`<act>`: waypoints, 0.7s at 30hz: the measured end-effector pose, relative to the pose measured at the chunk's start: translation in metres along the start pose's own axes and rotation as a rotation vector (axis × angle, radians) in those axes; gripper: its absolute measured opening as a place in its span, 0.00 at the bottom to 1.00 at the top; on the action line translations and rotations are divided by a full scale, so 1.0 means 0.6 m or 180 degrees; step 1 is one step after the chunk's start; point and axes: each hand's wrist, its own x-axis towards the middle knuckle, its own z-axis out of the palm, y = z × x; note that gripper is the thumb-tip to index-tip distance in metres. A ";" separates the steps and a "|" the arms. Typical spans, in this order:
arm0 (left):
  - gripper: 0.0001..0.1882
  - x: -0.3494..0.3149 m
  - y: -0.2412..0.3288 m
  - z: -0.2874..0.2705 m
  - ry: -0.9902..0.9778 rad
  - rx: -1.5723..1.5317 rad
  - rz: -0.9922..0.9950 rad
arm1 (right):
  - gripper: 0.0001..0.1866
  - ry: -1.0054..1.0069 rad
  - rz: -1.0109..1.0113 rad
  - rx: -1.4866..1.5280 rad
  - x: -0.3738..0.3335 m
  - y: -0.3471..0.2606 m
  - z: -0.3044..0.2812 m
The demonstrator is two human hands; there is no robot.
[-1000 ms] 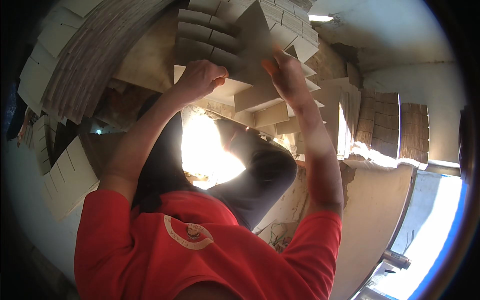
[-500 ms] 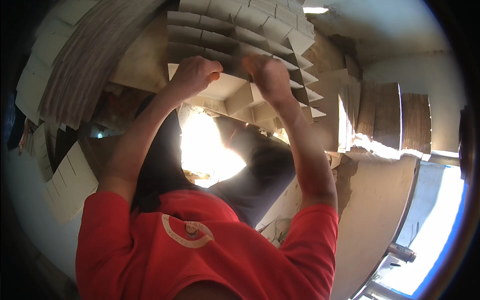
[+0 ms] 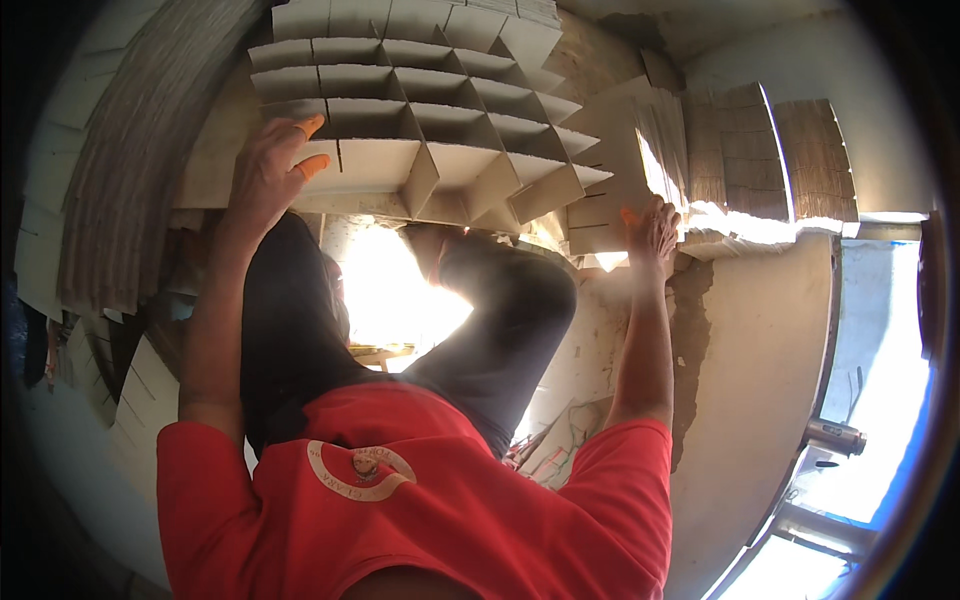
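A grid of interlocked grey cardboard dividers lies in front of me, its slotted strips crossing to form several open cells. My left hand is at the near left corner of the grid, thumb and forefinger spread apart. Orange covers sit on those two fingertips, close to the end of the nearest strip. Off to the right, my right hand is at the near edge of a stack of cardboard sheets. Its orange-tipped thumb stands apart from the bent fingers, and no piece shows lifted in it.
Further cardboard stacks stand at the far right. On the left is a tall pile of slotted strips. More grey pieces lie beyond the grid. Bright light shows between my legs, below the board that carries the grid.
Both hands were closed above the grid. My left hand has moved left to its corner and opened; my right has swung right to the cardboard stack. The view has shifted slightly.
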 end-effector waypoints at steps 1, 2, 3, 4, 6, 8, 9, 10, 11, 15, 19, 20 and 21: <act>0.22 0.001 0.001 -0.002 -0.0026 0.0032 -0.0036 | 0.22 0.0190 -0.0207 0.0079 0.002 0.008 0.005; 0.22 0.002 0.002 -0.004 -0.0051 0.0062 -0.0073 | 0.22 0.0217 -0.0159 0.0219 0.008 0.018 0.009; 0.22 0.003 0.003 -0.005 -0.0076 0.0088 -0.0109 | 0.22 0.0244 -0.0111 0.0356 0.015 0.029 0.012; 0.21 0.004 0.003 -0.005 -0.0104 0.0089 -0.0164 | 0.21 0.0274 -0.0068 0.0489 0.021 0.034 0.008; 0.20 0.005 0.003 -0.005 -0.0159 0.0077 -0.0271 | 0.20 0.0175 0.0168 0.0632 0.025 0.043 0.001; 0.19 0.003 0.000 -0.006 -0.0088 0.0082 -0.0260 | 0.21 -0.0163 0.0567 0.0579 0.030 0.022 -0.031; 0.19 0.002 -0.002 -0.005 -0.0052 0.0077 -0.0257 | 0.20 -0.0024 0.0721 0.0579 0.031 0.012 -0.049; 0.19 0.001 -0.005 -0.005 -0.0022 0.0016 -0.0193 | 0.20 0.0125 0.0868 0.0575 0.030 0.004 -0.071; 0.19 -0.001 -0.009 -0.007 0.0009 -0.0026 -0.0141 | 0.19 0.0268 0.1002 0.0590 0.031 -0.006 -0.087; 0.16 -0.006 -0.019 -0.003 0.0100 -0.0370 -0.0224 | 0.16 0.2401 -0.0258 0.1602 0.041 -0.080 -0.196; 0.11 -0.016 -0.043 0.017 0.0004 -0.1305 -0.0675 | 0.15 0.1512 -0.0841 0.2974 0.041 -0.210 -0.302; 0.11 -0.016 -0.041 0.018 -0.0045 -0.1400 -0.0731 | 0.20 0.1189 -0.1112 0.3172 0.041 -0.235 -0.312; 0.11 -0.016 -0.041 0.018 -0.0092 -0.1492 -0.0786 | 0.23 0.0915 -0.1265 0.3351 0.038 -0.261 -0.316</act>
